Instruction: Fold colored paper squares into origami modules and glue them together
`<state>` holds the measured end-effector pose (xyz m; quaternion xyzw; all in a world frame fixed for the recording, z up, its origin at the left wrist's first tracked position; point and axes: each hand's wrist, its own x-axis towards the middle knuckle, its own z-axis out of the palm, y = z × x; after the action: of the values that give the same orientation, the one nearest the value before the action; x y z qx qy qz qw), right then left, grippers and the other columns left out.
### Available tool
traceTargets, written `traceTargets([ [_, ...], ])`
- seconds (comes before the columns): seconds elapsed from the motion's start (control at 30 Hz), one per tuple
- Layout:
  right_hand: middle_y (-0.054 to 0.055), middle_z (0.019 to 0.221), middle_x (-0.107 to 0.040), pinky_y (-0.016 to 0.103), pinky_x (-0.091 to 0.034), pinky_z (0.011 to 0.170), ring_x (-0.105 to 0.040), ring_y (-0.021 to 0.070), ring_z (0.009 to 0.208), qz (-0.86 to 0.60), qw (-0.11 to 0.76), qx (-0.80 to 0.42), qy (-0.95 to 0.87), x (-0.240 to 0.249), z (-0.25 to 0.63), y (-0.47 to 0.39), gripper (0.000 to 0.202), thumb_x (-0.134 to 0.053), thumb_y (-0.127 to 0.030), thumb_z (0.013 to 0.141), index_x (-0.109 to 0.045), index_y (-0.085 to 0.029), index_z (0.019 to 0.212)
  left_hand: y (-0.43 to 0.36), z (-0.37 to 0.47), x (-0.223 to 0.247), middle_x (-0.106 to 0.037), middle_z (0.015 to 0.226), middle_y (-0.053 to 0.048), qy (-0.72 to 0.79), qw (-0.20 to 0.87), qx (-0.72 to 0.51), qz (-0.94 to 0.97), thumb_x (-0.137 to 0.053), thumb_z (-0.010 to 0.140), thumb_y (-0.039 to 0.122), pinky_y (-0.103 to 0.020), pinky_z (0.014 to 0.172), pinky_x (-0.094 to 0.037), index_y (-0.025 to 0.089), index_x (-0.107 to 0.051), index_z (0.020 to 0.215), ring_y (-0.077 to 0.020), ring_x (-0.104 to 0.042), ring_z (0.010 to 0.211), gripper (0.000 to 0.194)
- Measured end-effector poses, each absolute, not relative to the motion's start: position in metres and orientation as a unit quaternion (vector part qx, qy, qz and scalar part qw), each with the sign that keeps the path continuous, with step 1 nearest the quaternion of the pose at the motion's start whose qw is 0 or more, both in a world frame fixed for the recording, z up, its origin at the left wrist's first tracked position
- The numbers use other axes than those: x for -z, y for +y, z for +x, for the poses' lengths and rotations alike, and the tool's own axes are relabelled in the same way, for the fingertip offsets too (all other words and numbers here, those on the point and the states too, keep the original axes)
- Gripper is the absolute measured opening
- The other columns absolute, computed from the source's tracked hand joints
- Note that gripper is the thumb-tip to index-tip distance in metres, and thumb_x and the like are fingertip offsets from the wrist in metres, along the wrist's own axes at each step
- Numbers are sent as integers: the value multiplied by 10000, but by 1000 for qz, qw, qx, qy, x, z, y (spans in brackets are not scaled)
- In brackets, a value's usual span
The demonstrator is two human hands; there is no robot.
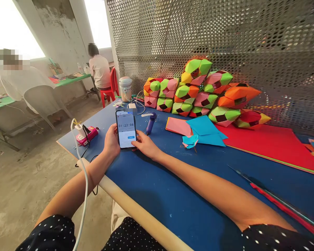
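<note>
Two hands held one phone (pixel 126 130) above the near left part of one blue surface (pixel 172 188); the left hand (pixel 111 142) was closed around its left edge, and the right hand (pixel 147 145) gripped its lower right edge, thumb over the screen; the phone's long axis ran away from the person, almost straight up the view, its top end pointing to the far side and its lit screen, reading 01:22:08, turned back toward the wearer.

Just beyond the right hand lay one purple tool (pixel 151 123); to the right were one pink paper piece (pixel 178 126), at least two overlapping blue sheets (pixel 208 130), one small turquoise folded piece (pixel 190 141) and one red sheet (pixel 272 141) atop others; behind them rose roughly a dozen folded paper blocks (pixel 199 92), overlapping too much for a sure count; one lidded container (pixel 125 89) stood at the far left, one pink power strip (pixel 87 136) near the left edge; two other people sat beyond, backs turned.
</note>
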<state>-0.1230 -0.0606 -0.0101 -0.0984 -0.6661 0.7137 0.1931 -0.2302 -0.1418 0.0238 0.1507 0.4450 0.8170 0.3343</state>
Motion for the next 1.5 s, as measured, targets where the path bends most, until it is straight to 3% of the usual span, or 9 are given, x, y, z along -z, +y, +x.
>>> traceTargets([
  [0.17, 54, 1006, -651, 267, -525, 548, -631, 158, 765, -116, 200, -712, -663, 8, -124, -56, 326, -467, -242, 791, -500, -186, 1111, -142, -229, -25, -663, 671, -6, 446, 315, -823, 157, -567, 723, 319, -280, 671, -490, 148, -613, 788, -186, -650, 716, 189],
  [0.37, 44, 1018, -656, 319, -509, 795, -622, 165, 900, -114, 234, -700, -665, 7, -131, -51, 255, -484, -261, 809, -558, -176, 1038, -144, -227, -25, -654, 709, 6, 447, 278, -833, 172, -570, 725, 289, -257, 682, -474, 164, -604, 802, -167, -638, 747, 150],
  [0.53, 41, 1046, -657, 345, -484, 877, -612, 171, 967, -95, 242, -704, -661, 3, -133, -49, 247, -474, -218, 799, -567, -172, 1024, -145, -226, -25, -634, 682, 10, 450, 274, -832, 175, -570, 724, 288, -256, 677, -470, 166, -601, 786, -169, -632, 750, 140],
  [0.97, 66, 1095, -649, 385, -450, 949, -611, 177, 1002, -90, 259, -696, -663, 6, -133, -53, 309, -571, -109, 713, -534, -158, 1015, -146, -226, -24, -651, 706, 1, 456, 273, -829, 176, -571, 722, 295, -258, 668, -471, 161, -604, 788, -168, -633, 737, 153],
  [1.5, 34, 1004, -671, 323, -518, 828, -643, 172, 906, -66, 243, -718, -649, 3, -119, -60, 294, -517, -230, 792, -525, -201, 1084, -149, -225, -27, -657, 729, 6, 455, 268, -830, 178, -569, 724, 281, -254, 708, -466, 155, -601, 788, -158, -633, 764, 145],
])
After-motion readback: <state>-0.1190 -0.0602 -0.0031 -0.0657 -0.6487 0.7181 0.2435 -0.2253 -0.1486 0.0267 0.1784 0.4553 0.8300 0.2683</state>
